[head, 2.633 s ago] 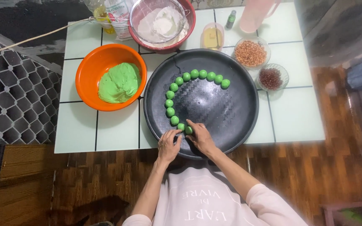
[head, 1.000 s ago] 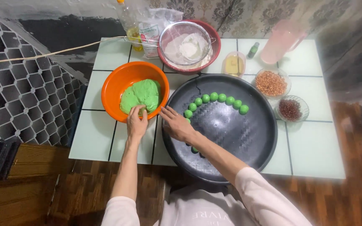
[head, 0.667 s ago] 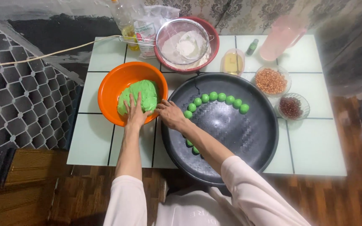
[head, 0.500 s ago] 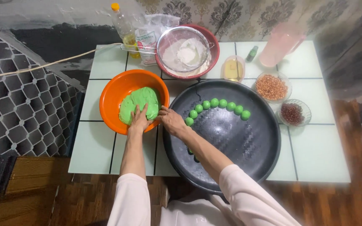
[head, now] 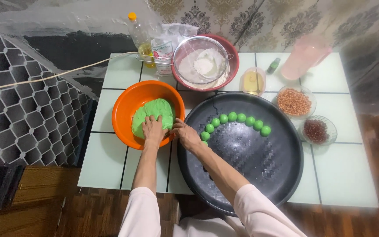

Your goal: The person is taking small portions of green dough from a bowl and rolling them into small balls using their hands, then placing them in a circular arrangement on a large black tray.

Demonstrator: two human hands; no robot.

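Observation:
An orange bowl (head: 126,105) on the white tiled table holds a lump of green dough (head: 156,110). My left hand (head: 153,130) presses on the near side of the dough, fingers spread. My right hand (head: 185,134) rests at the bowl's right rim, fingers touching the dough's edge. A large round black tray (head: 259,162) lies to the right. Several small green dough balls (head: 241,117) curve along its far left part, and my right forearm hides some of them.
At the back stand a red bowl with a sieve of white flour (head: 202,66), an oil bottle (head: 139,36), a small cup of yellow liquid (head: 253,80) and a pink jug (head: 305,57). Two small bowls hold peanuts (head: 294,102) and red beans (head: 316,131). A honeycomb grille (head: 18,114) stands left.
Both hands left the near edge of the black tray and moved left and away to the orange bowl. They now rest on the green dough.

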